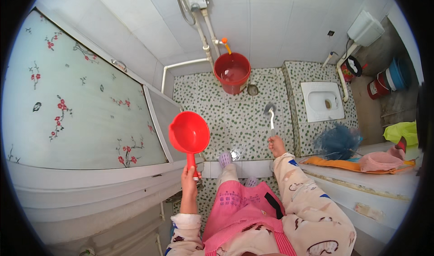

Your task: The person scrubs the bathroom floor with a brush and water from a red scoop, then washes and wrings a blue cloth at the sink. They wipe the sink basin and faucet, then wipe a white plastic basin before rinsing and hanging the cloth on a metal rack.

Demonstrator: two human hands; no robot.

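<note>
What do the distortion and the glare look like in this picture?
Head view: a dark round border fills the corners, and the frosted glass panel with red flowers looks slanted and stretched; head view: glare whitens part of the green-spotted tile floor, and a highlight shines inside the red plastic dipper in the left hand.

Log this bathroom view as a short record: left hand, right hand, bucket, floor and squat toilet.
Left hand: grips red dipper by its handle
Right hand: grips brush-like tool; floor contact unclear
Bucket: red, upright, beneath orange-yellow tap
Floor: pale tiles, green spots
Squat toilet: white, on raised tiled step
</note>
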